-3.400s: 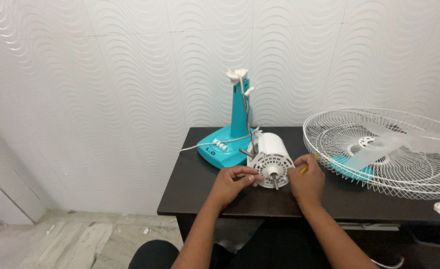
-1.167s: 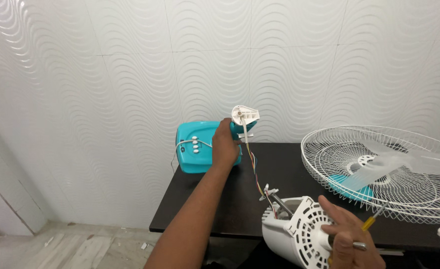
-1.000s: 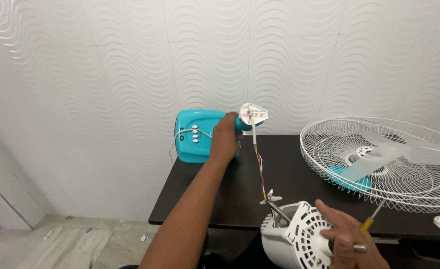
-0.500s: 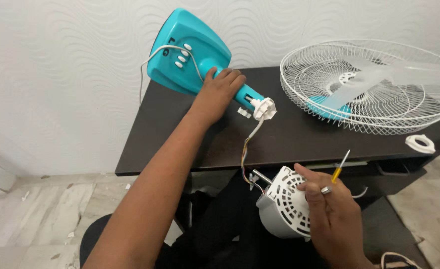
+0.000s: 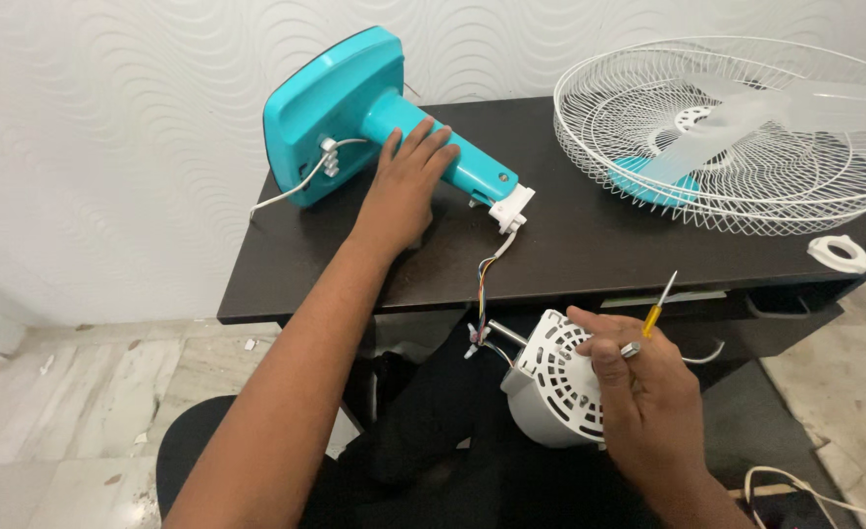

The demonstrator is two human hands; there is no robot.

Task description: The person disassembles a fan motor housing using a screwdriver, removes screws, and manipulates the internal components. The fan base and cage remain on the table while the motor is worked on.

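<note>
Step in hand: the teal fan stand point(image 5: 374, 118) is laid on its side on the dark table point(image 5: 590, 245), while the white motor housing point(image 5: 555, 382) is held low over the lap, below the table edge.
Left hand: the left hand point(image 5: 403, 186) is pressed flat on the stand's neck, fingers together and laid over it rather than wrapped round.
Right hand: the right hand point(image 5: 648, 402) is clamped on the motor housing, with a yellow-handled screwdriver point(image 5: 660, 306) pinched between the fingers.
Link: the coloured wires point(image 5: 484, 284) run from the white neck joint point(image 5: 511, 208) down to the housing.
Doing it well: the wires are best kept slack, the housing held close to the joint, and the stand steadied until it rests without rolling.
Nearby: a white fan guard point(image 5: 737, 137) with its blade lies at the table's right end, beside a white ring nut point(image 5: 838, 253).
Hidden: the housing's far side and the wire ends at the motor are covered by the right hand; the stand's underside is not seen; the guard is cut off at the right edge.
</note>
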